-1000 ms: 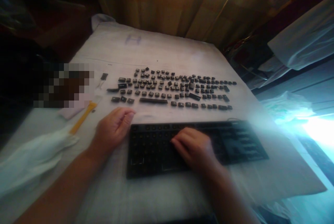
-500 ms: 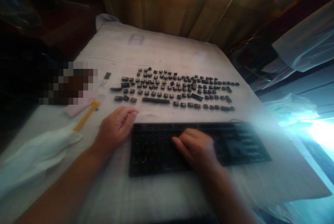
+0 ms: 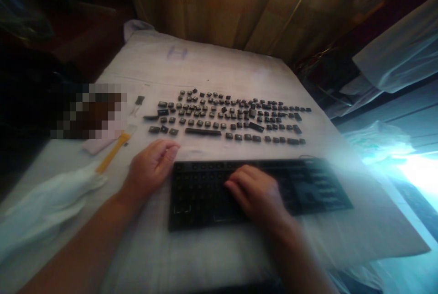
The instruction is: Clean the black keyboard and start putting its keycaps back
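A black keyboard base (image 3: 201, 214), its keycaps off, lies flat on the white-covered table in front of me. My right hand (image 3: 255, 189) rests over its middle, with fingers curled and pressed together near the upper key rows. Whatever those fingers may hold is hidden. Just off the keyboard's left end is my left hand (image 3: 150, 166), closed with the thumb against the fingertips; I cannot make out anything between them. Beyond both hands, loose black keycaps (image 3: 215, 125) are spread in rough rows, with the long space bar (image 3: 203, 132) in the nearest rows.
To the left lie a yellow-handled tool (image 3: 112, 152), a pink item (image 3: 102, 141), a crumpled white cloth (image 3: 51, 207) and a small black piece (image 3: 139, 100). A curtain (image 3: 219, 6) hangs behind the table. Clear plastic (image 3: 379, 143) is at the right.
The view has shifted very slightly. My right hand's fingers have moved a little over the same spot on the keyboard; my left hand keeps its pose.
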`<state>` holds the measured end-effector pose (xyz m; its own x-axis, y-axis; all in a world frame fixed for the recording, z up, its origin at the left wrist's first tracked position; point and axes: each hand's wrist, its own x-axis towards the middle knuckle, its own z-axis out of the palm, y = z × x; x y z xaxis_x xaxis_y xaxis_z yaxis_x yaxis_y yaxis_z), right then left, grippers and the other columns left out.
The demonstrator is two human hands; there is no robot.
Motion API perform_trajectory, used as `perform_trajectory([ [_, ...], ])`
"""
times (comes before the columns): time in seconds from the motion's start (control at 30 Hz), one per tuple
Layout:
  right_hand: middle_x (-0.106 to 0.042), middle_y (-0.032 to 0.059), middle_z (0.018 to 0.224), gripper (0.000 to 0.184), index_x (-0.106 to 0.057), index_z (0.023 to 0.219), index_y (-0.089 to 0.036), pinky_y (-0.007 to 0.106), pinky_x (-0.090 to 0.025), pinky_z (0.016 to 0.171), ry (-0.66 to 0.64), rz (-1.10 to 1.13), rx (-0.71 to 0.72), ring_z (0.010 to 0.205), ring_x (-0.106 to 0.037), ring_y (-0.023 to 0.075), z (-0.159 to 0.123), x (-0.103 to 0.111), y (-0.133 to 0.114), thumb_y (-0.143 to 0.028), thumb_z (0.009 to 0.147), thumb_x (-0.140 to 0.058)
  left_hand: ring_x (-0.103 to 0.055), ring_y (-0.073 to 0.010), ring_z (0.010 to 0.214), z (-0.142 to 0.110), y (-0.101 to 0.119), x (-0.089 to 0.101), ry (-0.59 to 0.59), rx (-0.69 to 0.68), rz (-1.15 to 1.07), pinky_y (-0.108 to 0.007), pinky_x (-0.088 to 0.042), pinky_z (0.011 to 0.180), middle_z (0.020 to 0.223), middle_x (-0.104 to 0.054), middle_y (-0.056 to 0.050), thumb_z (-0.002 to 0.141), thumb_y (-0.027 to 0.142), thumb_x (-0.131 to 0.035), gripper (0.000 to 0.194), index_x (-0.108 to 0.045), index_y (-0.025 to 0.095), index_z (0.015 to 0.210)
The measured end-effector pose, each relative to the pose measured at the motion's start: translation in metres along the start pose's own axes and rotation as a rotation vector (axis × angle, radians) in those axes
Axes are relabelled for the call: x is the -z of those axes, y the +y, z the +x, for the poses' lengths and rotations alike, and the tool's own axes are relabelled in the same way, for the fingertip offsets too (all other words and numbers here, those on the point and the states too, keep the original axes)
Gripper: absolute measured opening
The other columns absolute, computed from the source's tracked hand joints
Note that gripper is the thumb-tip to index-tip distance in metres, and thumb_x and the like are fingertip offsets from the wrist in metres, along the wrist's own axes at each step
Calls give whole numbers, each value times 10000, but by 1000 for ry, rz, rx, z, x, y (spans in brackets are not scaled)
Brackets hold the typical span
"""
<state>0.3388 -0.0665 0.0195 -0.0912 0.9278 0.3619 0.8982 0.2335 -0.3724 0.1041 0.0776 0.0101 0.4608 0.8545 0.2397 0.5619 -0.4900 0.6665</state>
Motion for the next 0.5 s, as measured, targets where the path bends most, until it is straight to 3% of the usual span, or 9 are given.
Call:
perform_trajectory([
  [0.2,-691,53,807,160,-662,871,-187,274,-513,666,22,70,3,728,-645,170,0,2,-1,-187,956,-526,-679,-209,836,1,-3,-1,10,-18,14,-335,-533,804,929,-717,-35,954,465,-434,348,-671,211,975],
  [0.5,-662,33,710,240,-642,734,-192,252,-480,603,66,46,15,645,-610,149,-1,-3,2,-211,963,-571,-680,-204,815,1,-3,-1,15,-38,7,-328,-525,781,913,-713,-32,958,442,-447,331,-672,200,971],
])
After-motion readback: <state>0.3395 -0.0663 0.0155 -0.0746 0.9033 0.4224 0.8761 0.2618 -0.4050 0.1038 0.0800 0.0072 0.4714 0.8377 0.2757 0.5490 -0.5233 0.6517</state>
